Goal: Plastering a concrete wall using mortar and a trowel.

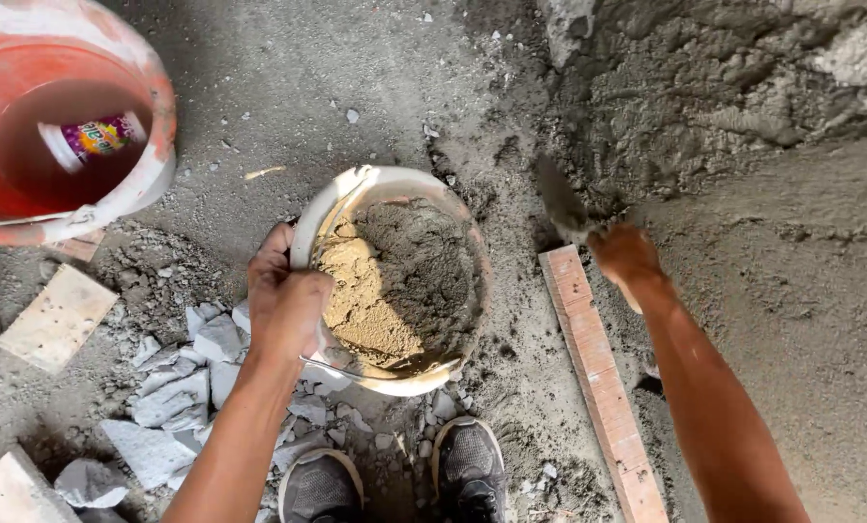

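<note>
Right hand (pixel 625 254) holds trowel (pixel 561 201), blade pointing up-left.

The left hand (pixel 286 302) is closed in a tight grip, with the knuckles turned up to the camera and the fingers (pixel 271 254) curled down and away. Its forearm is bare and goes down to the lower edge, a little bent at the wrist. The right hand (pixel 625 254) is also closed like a fist and looks blurred. The right arm is bare and stretched almost straight, from the lower right corner up and to the left. The two hands are well apart.
</note>
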